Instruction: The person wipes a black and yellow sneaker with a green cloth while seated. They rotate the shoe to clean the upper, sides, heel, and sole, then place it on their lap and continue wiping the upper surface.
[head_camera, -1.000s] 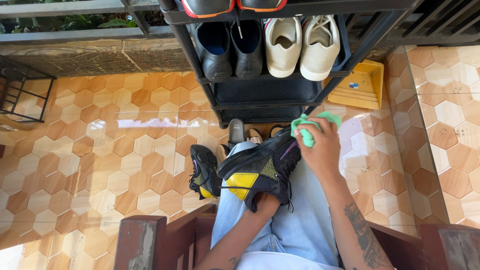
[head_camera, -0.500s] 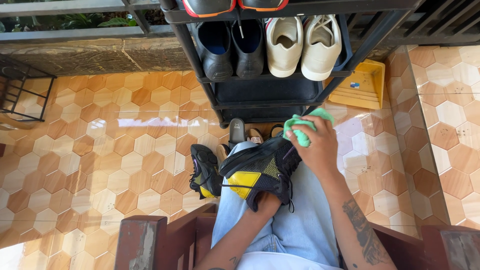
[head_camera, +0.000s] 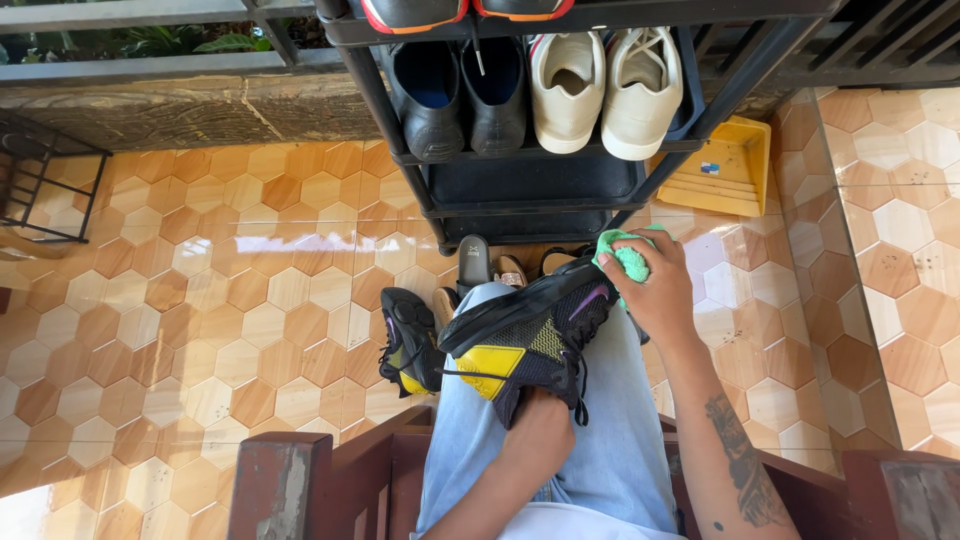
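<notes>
Near the frame's centre, the left hand (head_camera: 538, 432) grips the black-and-yellow mesh sneaker (head_camera: 528, 335) steady on the lap, so the right hand (head_camera: 662, 292), clutching a crumpled green cloth (head_camera: 630, 256), reaches its toe.

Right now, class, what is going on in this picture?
A seated person rests a black and yellow sneaker on their lap. The left hand grips it from below at the heel end, while the right hand presses a green cloth against its toe end. The matching sneaker lies on the tiled floor, in front of a black shoe rack holding more shoes.
</notes>
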